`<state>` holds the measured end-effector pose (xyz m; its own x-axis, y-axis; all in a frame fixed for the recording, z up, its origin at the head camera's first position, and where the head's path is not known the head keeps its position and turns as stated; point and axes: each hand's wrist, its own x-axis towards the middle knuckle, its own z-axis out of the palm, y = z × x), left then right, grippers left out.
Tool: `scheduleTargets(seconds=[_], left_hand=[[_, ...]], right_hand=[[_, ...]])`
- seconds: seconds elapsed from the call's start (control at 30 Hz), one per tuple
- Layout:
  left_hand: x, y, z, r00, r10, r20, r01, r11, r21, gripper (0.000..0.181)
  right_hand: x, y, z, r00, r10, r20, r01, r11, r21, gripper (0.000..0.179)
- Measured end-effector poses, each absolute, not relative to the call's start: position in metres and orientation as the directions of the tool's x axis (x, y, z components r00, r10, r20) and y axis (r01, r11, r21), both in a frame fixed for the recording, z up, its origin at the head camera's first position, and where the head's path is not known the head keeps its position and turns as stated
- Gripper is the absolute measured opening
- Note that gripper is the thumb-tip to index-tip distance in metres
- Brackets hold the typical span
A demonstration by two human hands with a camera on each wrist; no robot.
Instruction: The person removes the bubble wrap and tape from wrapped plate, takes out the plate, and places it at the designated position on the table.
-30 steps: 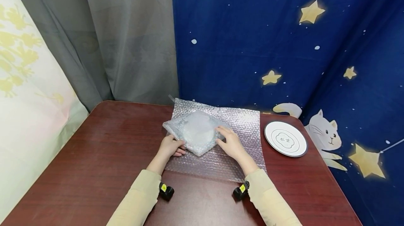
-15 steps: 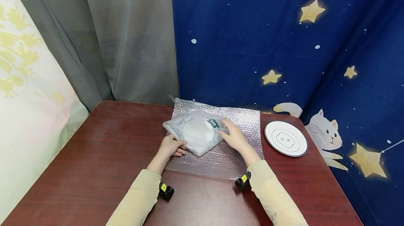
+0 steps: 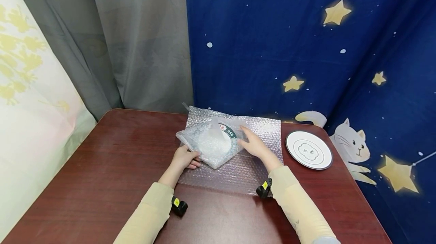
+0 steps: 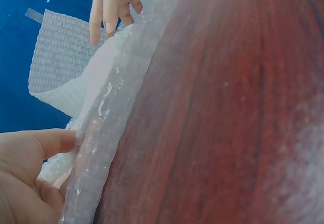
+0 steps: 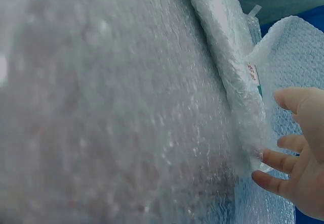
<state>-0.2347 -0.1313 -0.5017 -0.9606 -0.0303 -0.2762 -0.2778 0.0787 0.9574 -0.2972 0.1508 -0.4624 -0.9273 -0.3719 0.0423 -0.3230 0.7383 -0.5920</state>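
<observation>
A white plate with a green lettered rim [image 3: 214, 143] lies partly covered by folded bubble wrap [image 3: 189, 136], on top of a larger bubble wrap sheet [image 3: 267, 132]. My left hand [image 3: 184, 157] pinches the near left edge of the wrapped bundle, thumb on top and fingers beneath; the left wrist view shows this thumb [image 4: 58, 142] on the wrap. At the bundle's right edge, my right hand [image 3: 256, 146] has its fingers spread. In the right wrist view, fingertips [image 5: 271, 158] touch the wrap's edge and the thumb stands apart.
A second white plate [image 3: 309, 151] with a dark rim and a drawn pattern lies at the table's right. The dark red wooden table [image 3: 112, 168] reaches back to grey [image 3: 150, 47] and blue starry [image 3: 245, 47] curtains.
My right hand has drawn slightly right, and the top flap of wrap has come back, so the green lettered rim shows more. My left hand stays in place.
</observation>
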Motion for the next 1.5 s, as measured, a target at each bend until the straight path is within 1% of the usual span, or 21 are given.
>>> scheduleTargets(seconds=[0.2, 0.37, 0.5, 0.63, 0.67, 0.73, 0.83, 0.9, 1.0, 1.1, 1.17, 1.37, 1.5], left_hand=[[-0.233, -0.131, -0.501, -0.958, -0.03, -0.285, -0.287, 0.076, 0.955, 0.021], [-0.232, -0.132, -0.501, -0.955, -0.044, -0.293, -0.295, 0.046, 0.954, 0.023], [-0.231, -0.132, -0.501, -0.957, -0.052, -0.285, -0.286, 0.023, 0.958, 0.023], [-0.23, -0.132, -0.5, -0.962, -0.08, -0.26, -0.263, 0.027, 0.965, 0.025], [-0.23, -0.133, -0.499, -0.964, -0.094, -0.25, -0.255, 0.042, 0.966, 0.028], [-0.229, -0.135, -0.497, -0.967, -0.127, -0.221, -0.233, 0.085, 0.969, 0.041], [-0.23, -0.139, -0.492, -0.97, -0.174, -0.169, -0.199, 0.178, 0.964, 0.062], [-0.231, -0.143, -0.489, -0.971, -0.199, -0.135, -0.183, 0.249, 0.951, 0.074], [-0.232, -0.15, -0.486, -0.974, -0.217, -0.071, -0.153, 0.391, 0.908, 0.078], [-0.234, -0.157, -0.484, -0.977, -0.215, 0.0, -0.114, 0.518, 0.848, 0.074], [-0.235, -0.16, -0.484, -0.979, -0.203, 0.032, -0.092, 0.569, 0.817, 0.067], [-0.239, -0.166, -0.485, -0.984, -0.171, 0.047, -0.067, 0.607, 0.791, 0.041], [-0.243, -0.169, -0.485, -0.986, -0.16, 0.052, -0.068, 0.662, 0.746, 0.035]], right_hand=[[-0.304, 0.156, -0.465, -0.946, -0.324, -0.017, -0.245, 0.747, -0.618, 0.064], [-0.311, 0.163, -0.47, -0.955, -0.29, -0.058, -0.178, 0.72, -0.671, 0.061], [-0.313, 0.168, -0.474, -0.958, -0.276, -0.073, -0.141, 0.679, -0.721, 0.06], [-0.314, 0.17, -0.477, -0.962, -0.264, -0.073, -0.128, 0.666, -0.734, 0.06], [-0.314, 0.17, -0.478, -0.963, -0.259, -0.07, -0.127, 0.668, -0.733, 0.06], [-0.314, 0.17, -0.479, -0.968, -0.243, -0.061, -0.123, 0.674, -0.729, 0.059], [-0.314, 0.169, -0.481, -0.977, -0.207, -0.053, -0.106, 0.685, -0.721, 0.058], [-0.315, 0.167, -0.483, -0.983, -0.179, -0.046, -0.093, 0.696, -0.712, 0.057], [-0.316, 0.165, -0.486, -0.99, -0.139, -0.025, -0.083, 0.714, -0.695, 0.056], [-0.317, 0.164, -0.487, -0.994, -0.114, -0.004, -0.08, 0.725, -0.684, 0.053], [-0.317, 0.163, -0.488, -0.994, -0.105, 0.005, -0.08, 0.728, -0.681, 0.052], [-0.318, 0.163, -0.489, -0.994, -0.109, -0.005, -0.076, 0.723, -0.686, 0.054], [-0.319, 0.162, -0.489, -0.993, -0.115, -0.021, -0.068, 0.712, -0.699, 0.056]])
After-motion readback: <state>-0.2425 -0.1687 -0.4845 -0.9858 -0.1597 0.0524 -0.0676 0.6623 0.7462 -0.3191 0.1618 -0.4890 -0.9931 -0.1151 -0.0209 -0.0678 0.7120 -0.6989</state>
